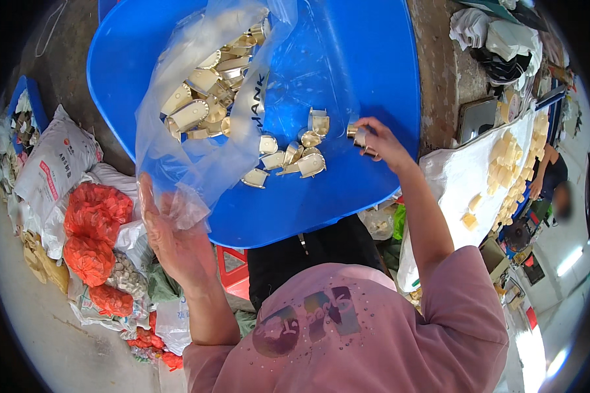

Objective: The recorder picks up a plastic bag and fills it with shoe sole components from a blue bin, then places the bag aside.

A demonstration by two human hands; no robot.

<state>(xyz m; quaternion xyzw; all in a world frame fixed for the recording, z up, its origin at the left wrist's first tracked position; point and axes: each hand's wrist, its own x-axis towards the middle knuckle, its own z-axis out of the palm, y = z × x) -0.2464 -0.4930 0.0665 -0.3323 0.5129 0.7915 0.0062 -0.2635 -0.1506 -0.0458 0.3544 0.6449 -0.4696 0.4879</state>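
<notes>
On the blue tabletop (380, 72) lies a large clear plastic bag (164, 154) with many shiny gold-coloured curved pieces (206, 82) inside. My left hand (180, 252) grips the bag's near edge, some of its fingers showing blurrily through the film. To the right of the bag, a small loose group of the same gold pieces (301, 164) sits on the table. My right hand (385, 145), over the table's right part, pinches gold-coloured pieces (360, 139) between thumb and fingers; how many it holds I cannot tell.
White sacks (56, 160) and red plastic bags (98, 213) crowd the floor at left. At right, a white sheet (449, 190) bears many pale yellow blocks (505, 160). Another person (550, 173) is at the far right. Part of a red stool (233, 268) shows below the table.
</notes>
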